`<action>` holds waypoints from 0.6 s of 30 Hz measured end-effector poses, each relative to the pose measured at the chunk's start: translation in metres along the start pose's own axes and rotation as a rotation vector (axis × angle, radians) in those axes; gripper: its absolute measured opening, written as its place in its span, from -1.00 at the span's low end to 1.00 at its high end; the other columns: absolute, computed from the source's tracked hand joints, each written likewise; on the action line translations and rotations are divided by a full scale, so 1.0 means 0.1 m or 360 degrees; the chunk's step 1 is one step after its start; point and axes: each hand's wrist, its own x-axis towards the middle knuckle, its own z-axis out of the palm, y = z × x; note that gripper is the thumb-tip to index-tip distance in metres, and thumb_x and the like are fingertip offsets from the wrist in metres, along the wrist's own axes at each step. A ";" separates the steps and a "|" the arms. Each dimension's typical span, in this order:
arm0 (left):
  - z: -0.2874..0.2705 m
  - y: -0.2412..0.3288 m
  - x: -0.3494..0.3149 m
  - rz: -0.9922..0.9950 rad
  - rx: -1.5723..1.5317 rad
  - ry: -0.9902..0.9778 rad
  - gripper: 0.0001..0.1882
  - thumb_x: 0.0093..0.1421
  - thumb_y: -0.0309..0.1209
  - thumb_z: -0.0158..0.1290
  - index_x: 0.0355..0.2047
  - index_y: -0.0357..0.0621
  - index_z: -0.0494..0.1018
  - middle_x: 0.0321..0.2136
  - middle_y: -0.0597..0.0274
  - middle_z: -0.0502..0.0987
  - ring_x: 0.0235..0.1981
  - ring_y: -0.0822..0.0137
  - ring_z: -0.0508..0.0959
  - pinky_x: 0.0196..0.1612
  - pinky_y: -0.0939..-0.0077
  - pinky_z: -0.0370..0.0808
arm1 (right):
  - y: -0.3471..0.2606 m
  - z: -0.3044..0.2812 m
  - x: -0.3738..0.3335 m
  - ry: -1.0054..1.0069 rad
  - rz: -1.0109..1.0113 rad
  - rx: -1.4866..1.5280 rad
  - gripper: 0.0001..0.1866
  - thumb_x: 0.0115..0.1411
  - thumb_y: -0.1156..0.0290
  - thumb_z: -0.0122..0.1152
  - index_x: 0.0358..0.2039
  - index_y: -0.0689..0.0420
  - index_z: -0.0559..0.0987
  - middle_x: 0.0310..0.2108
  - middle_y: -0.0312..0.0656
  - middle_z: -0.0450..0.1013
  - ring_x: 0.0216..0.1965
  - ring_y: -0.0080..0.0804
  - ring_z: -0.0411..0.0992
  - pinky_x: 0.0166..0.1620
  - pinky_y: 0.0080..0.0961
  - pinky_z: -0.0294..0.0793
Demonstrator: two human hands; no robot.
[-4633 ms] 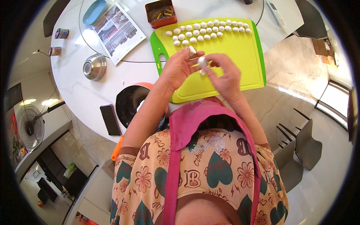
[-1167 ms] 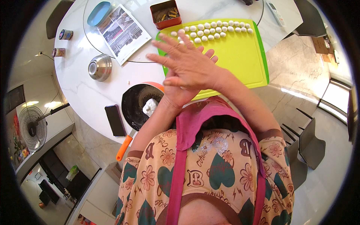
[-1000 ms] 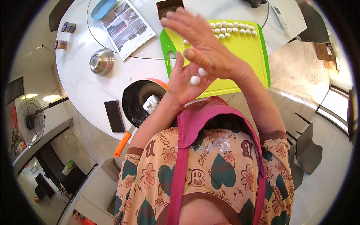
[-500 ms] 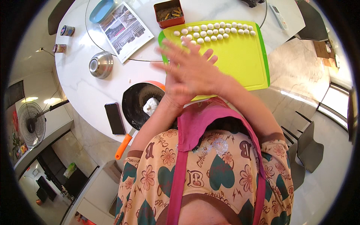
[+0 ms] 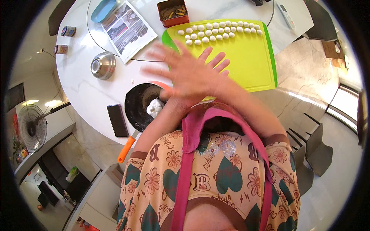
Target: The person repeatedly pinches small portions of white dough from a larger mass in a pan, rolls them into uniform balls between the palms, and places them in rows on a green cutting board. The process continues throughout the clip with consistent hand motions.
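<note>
My two hands are pressed palm to palm above the near edge of a green cutting board (image 5: 246, 57). My right hand (image 5: 198, 75) lies on top with its fingers spread and blurred. Only the heel of my left hand (image 5: 175, 99) and its blurred fingers show under it. The small white dough ball seen between the palms a second ago is hidden now. Two rows of several small white dough balls (image 5: 219, 31) line the board's far edge. Left of my hands, a black pan (image 5: 137, 102) with an orange handle holds a lump of white dough (image 5: 155, 107).
On the white round table are a dark phone (image 5: 117, 120), a steel bowl (image 5: 103, 65), an open magazine (image 5: 129, 29), a blue dish (image 5: 103, 9), a brown box (image 5: 172, 11) and a remote (image 5: 287, 15). Grey chairs (image 5: 316, 150) stand at the right, a fan (image 5: 32, 127) at the left.
The palms have slid back and forth over each other; a second ago they parted and showed a white dough ball, and now they are together again with the ball covered.
</note>
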 end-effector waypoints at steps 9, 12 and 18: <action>0.11 0.13 -0.07 -0.0197 0.0095 -0.0072 -0.37 0.23 -0.46 0.07 0.27 -0.18 0.09 0.21 0.10 0.25 0.27 0.16 0.24 0.37 0.18 0.13 | 0.47 -0.64 0.00 0.0268 0.0293 0.0057 -0.21 0.19 -0.30 -0.17 0.30 -0.07 0.21 0.30 -0.03 0.06 0.38 -0.01 -0.11 0.34 0.13 -0.28; 0.04 0.11 -0.10 -0.0143 0.0339 0.0227 -0.37 0.30 -0.31 -0.02 0.31 -0.16 0.03 0.26 0.01 0.17 0.29 0.05 0.19 0.38 0.14 0.09 | 0.37 -0.53 -0.03 0.0328 0.0181 -0.0133 -0.35 0.21 -0.19 -0.16 0.25 -0.17 0.31 0.29 -0.13 0.13 0.38 -0.11 -0.07 0.35 0.07 -0.25; 0.11 0.11 -0.03 -0.0067 -0.0181 -0.0154 -0.27 0.34 0.05 -0.26 0.36 -0.08 -0.11 0.33 -0.09 0.02 0.35 -0.05 0.04 0.39 0.05 -0.02 | 0.04 -0.17 -0.38 0.0116 0.0074 -0.0116 -0.35 0.13 -0.19 -0.03 0.19 -0.20 0.37 0.26 -0.16 0.18 0.36 -0.15 0.00 0.34 0.11 -0.19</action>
